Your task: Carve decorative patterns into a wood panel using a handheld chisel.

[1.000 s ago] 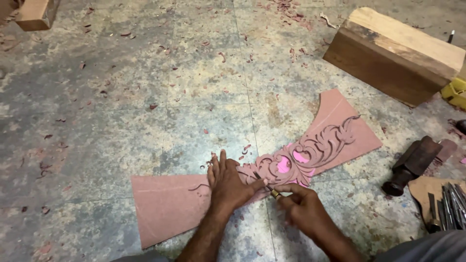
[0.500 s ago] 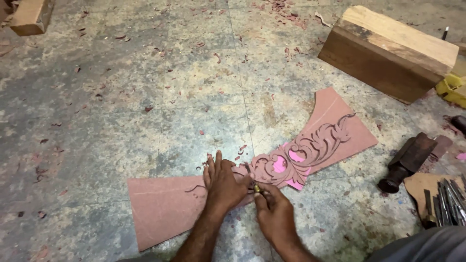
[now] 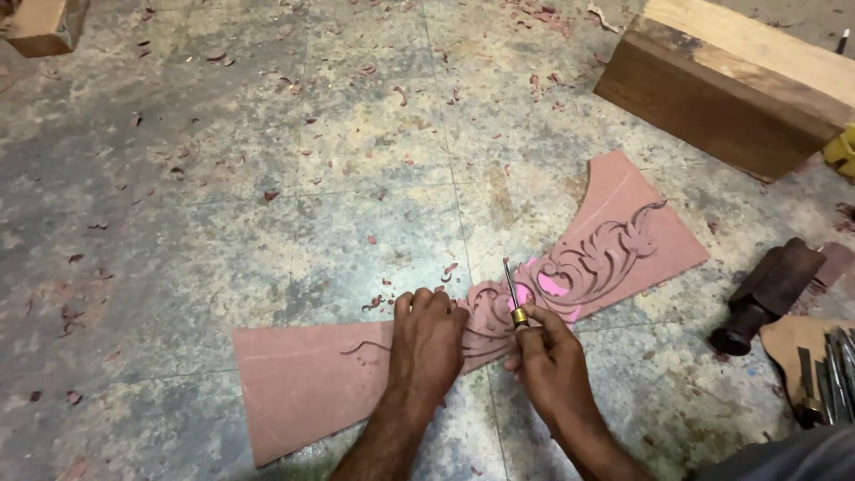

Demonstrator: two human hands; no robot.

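Note:
A long pink-brown wooden panel (image 3: 294, 383) with a carved leaf scroll lies flat on the floor. My left hand (image 3: 426, 347) presses down on the panel near its middle, fingers spread a little. Just to its right, my right hand (image 3: 550, 365) grips a small chisel (image 3: 511, 294) with a brass ferrule. The thin blade points up and away from me. Its tip rests over the carved scroll (image 3: 597, 258), beside bright pink marked patches.
A thick wooden block (image 3: 730, 89) lies at the upper right. A dark wooden mallet (image 3: 766, 294) and a roll of several chisels (image 3: 824, 374) sit at the right edge. Another wood block (image 3: 44, 22) is at the top left. Wood chips litter the stone floor.
My right hand has shifted along the carving and raised the chisel so its blade now stands out above my fingers. The left hand stays pressed on the panel.

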